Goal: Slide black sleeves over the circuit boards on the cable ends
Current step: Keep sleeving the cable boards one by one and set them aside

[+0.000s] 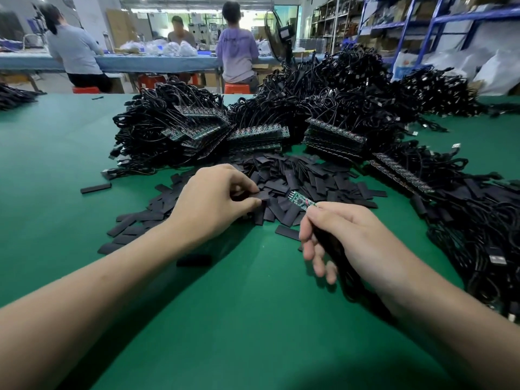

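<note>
A heap of flat black sleeves [304, 175] lies on the green table [239, 319] in front of me. My left hand [213, 201] rests on the heap's near left side, thumb and forefinger pinched on a black sleeve [260, 195]. My right hand [349, 237] holds a black cable [346, 274] just behind its small green circuit board [300, 200]. The bare board points up and left toward the left hand, a short gap from the sleeve.
Stacks of circuit boards with black cables [259, 136] are piled behind the sleeves. More cables [478, 220] lie along the right. Loose sleeves [95, 188] are scattered at left. Three people sit at a far bench [126, 61].
</note>
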